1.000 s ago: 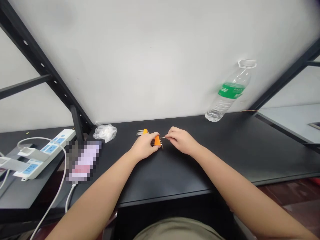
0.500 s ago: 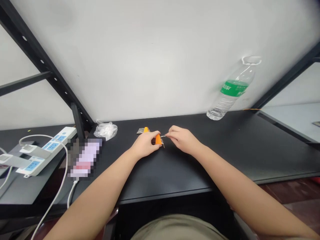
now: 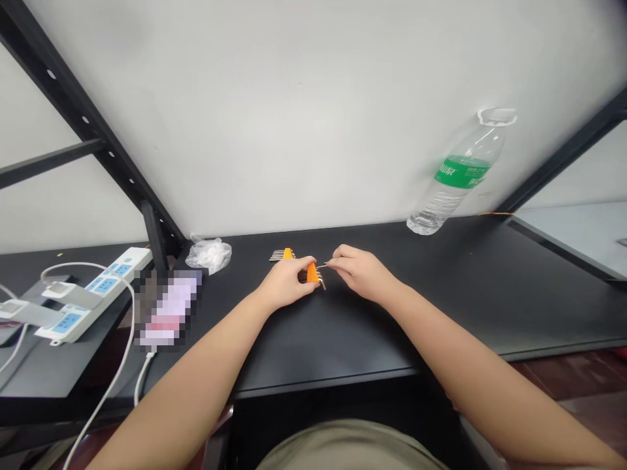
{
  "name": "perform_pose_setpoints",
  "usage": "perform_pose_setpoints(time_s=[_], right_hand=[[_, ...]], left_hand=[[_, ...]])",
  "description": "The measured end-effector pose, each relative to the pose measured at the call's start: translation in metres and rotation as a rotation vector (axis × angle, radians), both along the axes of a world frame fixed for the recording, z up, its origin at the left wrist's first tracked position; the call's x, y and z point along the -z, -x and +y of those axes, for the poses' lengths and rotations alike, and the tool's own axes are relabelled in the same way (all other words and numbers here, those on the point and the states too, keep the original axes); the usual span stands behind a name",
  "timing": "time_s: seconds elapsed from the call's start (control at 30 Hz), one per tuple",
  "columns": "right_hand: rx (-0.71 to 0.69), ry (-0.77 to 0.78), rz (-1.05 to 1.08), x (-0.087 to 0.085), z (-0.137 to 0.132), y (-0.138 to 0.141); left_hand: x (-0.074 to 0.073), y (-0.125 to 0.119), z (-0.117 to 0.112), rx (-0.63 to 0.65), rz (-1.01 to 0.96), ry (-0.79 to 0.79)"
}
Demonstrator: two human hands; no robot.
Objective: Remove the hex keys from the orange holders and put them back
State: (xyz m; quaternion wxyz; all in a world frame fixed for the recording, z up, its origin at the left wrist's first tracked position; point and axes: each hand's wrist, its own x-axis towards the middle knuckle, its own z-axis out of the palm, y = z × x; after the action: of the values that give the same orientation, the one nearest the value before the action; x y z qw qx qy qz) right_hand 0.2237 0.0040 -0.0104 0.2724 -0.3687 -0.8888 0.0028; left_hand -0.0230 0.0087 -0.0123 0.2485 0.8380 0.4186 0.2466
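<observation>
My left hand [image 3: 285, 286] is closed around an orange hex key holder [image 3: 312, 273], thumb and fingers pressing its edges. Bent ends of several metal hex keys stick out on its right side. Beyond my left fingers shows another orange part [image 3: 288, 252] with straight key ends pointing left; whether the two orange parts are joined is hidden by the hand. My right hand [image 3: 360, 271] pinches a thin hex key [image 3: 321, 266] between thumb and forefinger. That key reaches left to the top of the orange holder; whether its tip sits inside cannot be made out.
On the black table [image 3: 333, 346], a crumpled clear plastic bag [image 3: 209, 254] and a blurred-out phone [image 3: 171, 310] on a white cable lie to the left. Farther left is a power strip [image 3: 98, 294]. A large water bottle [image 3: 455, 176] stands at the back right by the wall.
The view has shifted very slightly. Both hands keep their grips, and the thin key in my right hand sits at a slightly different angle.
</observation>
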Motion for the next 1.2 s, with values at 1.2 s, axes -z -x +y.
perform_pose_setpoints(time_s=[1.2], right_hand=[[-0.037, 0.706, 0.641, 0.009, 0.002, 0.015]], left_hand=[[-0.006, -0.002, -0.005, 0.137, -0.083, -0.062]])
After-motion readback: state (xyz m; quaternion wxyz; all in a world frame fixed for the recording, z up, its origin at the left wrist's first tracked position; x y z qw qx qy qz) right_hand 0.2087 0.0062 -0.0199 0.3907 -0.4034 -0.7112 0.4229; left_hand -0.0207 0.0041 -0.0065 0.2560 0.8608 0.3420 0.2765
